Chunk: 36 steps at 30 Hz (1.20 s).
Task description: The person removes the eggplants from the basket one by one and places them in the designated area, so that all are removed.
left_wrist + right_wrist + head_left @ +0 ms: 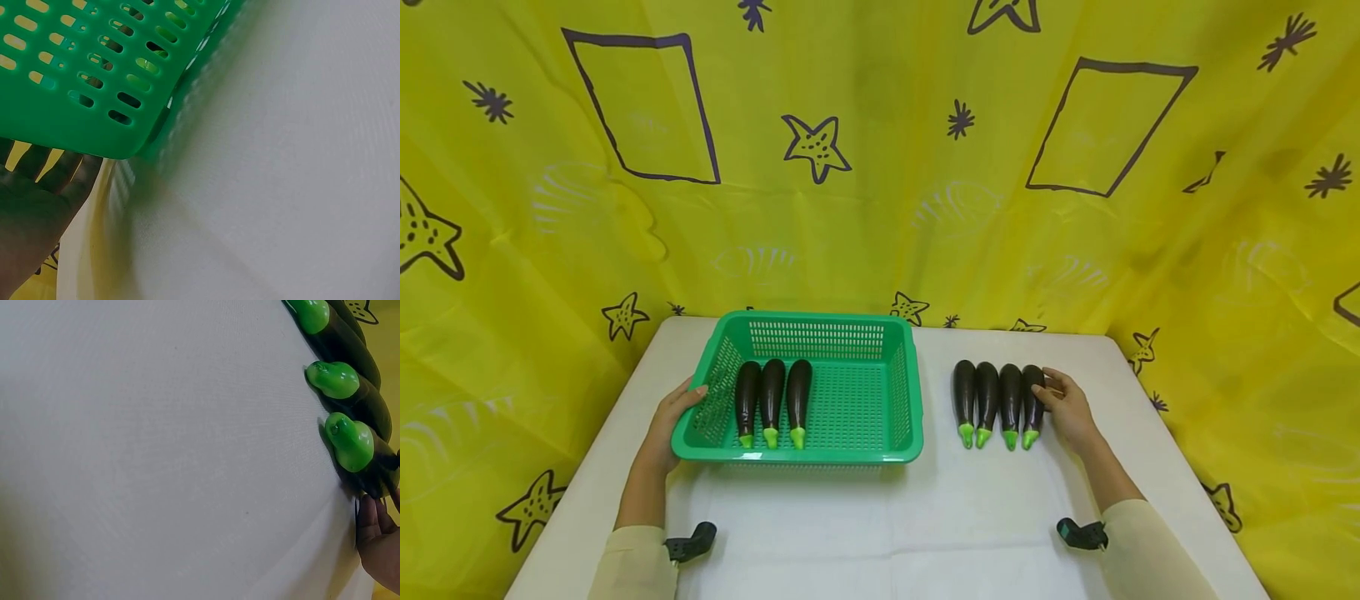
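My left hand (662,425) grips the left side of a green plastic basket (865,457), its thumb over the rim. From the left wrist view, the fingers (65,172) lie against the outside of the slotted wall. Three dark eggplants (771,400) with green stem ends lie side by side in the left half of the basket. To the right of it, several more eggplants (987,400) form a row on the white table. At that row's right end, my right hand (1072,412) holds the last eggplant (1032,421) between thumb and fingers, its green end (351,447) toward me.
A white cloth (820,542) covers the table. Yellow curtains (865,233) with dark star drawings hang behind it and along both sides. Small black devices (692,543) are strapped at both sleeved wrists.
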Tool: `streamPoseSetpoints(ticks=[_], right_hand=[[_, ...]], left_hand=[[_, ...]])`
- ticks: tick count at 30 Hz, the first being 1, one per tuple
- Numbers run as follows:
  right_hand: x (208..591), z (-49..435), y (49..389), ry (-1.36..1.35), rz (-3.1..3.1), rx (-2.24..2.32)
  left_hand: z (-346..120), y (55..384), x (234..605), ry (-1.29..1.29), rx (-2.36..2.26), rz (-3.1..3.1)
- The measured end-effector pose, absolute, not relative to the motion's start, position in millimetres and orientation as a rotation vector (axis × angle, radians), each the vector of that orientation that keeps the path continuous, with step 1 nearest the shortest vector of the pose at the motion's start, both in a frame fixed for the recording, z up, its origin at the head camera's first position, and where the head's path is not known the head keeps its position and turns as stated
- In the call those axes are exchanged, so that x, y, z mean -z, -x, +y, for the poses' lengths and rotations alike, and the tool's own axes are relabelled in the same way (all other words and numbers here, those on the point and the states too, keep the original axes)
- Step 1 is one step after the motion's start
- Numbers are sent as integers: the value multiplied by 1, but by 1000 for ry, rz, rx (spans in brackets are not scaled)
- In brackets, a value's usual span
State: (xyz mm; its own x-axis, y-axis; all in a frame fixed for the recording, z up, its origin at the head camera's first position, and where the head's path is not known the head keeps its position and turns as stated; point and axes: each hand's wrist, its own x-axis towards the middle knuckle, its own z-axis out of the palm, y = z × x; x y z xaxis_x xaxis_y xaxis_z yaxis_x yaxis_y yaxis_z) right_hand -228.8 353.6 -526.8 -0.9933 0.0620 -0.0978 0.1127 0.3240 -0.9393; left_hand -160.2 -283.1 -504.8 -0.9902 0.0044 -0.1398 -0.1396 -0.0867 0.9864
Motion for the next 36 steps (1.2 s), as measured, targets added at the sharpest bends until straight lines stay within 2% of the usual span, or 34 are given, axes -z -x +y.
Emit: streamPoseSetpoints(ticks=[36], right_hand=[[524, 344, 233, -95, 2585, 1737]], left_hand=[[-283, 161, 505, 170, -2226, 2056]])
